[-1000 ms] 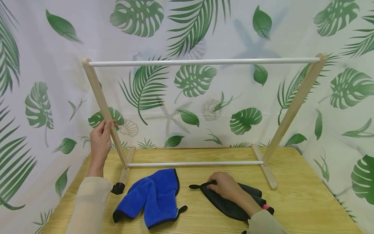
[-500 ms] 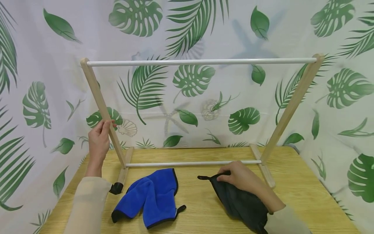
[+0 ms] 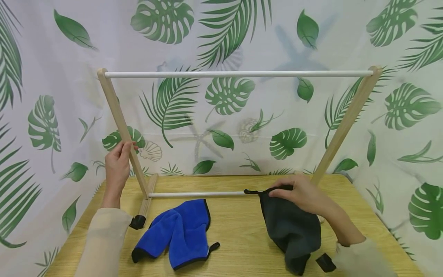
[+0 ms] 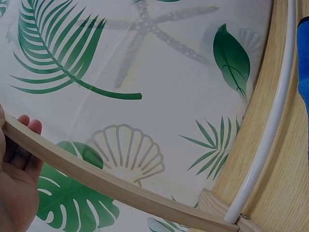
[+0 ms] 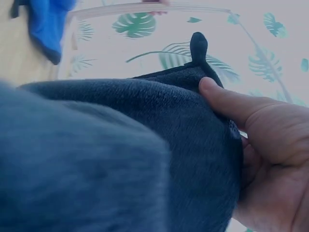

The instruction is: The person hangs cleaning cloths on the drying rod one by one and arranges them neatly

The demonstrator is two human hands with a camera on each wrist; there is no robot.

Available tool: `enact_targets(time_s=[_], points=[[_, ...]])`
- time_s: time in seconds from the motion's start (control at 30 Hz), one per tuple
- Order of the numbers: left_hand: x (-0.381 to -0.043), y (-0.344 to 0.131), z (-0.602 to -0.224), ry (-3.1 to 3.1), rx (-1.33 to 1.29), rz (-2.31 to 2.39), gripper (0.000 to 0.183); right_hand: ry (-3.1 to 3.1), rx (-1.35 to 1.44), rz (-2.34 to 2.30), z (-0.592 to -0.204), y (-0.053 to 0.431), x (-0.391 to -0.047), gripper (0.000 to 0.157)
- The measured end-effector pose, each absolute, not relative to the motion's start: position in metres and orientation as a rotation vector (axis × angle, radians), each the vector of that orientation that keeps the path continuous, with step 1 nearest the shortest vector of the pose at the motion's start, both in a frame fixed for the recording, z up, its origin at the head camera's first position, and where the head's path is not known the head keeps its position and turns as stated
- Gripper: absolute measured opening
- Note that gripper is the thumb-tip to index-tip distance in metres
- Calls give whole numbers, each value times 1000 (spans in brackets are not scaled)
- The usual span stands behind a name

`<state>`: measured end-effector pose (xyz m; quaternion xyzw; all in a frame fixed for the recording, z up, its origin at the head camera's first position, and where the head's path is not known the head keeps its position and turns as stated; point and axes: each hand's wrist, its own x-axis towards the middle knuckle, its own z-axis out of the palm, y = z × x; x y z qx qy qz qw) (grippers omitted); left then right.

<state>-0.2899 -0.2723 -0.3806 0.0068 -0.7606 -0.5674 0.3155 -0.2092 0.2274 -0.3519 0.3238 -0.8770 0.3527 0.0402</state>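
My left hand [image 3: 117,165] grips the left wooden upright [image 3: 119,115] of a rack with white rods, fingers wrapped round it. In the right wrist view, my right hand [image 5: 270,145] pinches a dark grey towel [image 5: 193,125] by its edge, thumb on the near face, close to the corner with a black hanging loop [image 5: 198,48]. From the head view, this towel drapes down below my right hand [image 3: 304,192], its loop pointing left across the lower white rod [image 3: 197,194]. A blue towel [image 3: 187,234] with black trim lies crumpled on the table to the left.
The upper white rod [image 3: 238,74] spans the rack between the left upright and the right upright [image 3: 349,111]. A wooden foot [image 3: 147,202] stands on the wood-grain table [image 3: 238,246]. Behind it hangs a leaf-print cloth [image 3: 221,50].
My right hand has lifted the dark grey towel off the table, moving up and to the right, and the towel now hangs unfolded. My left hand stays on the upright; the blue towel is unmoved.
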Motion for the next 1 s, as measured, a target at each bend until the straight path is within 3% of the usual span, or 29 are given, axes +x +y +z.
enact_targets(time_s=[1.0], points=[[-289, -274, -378, -2013, 1, -1490, 43, -2336, 877, 1040, -233, 243, -221, 21]])
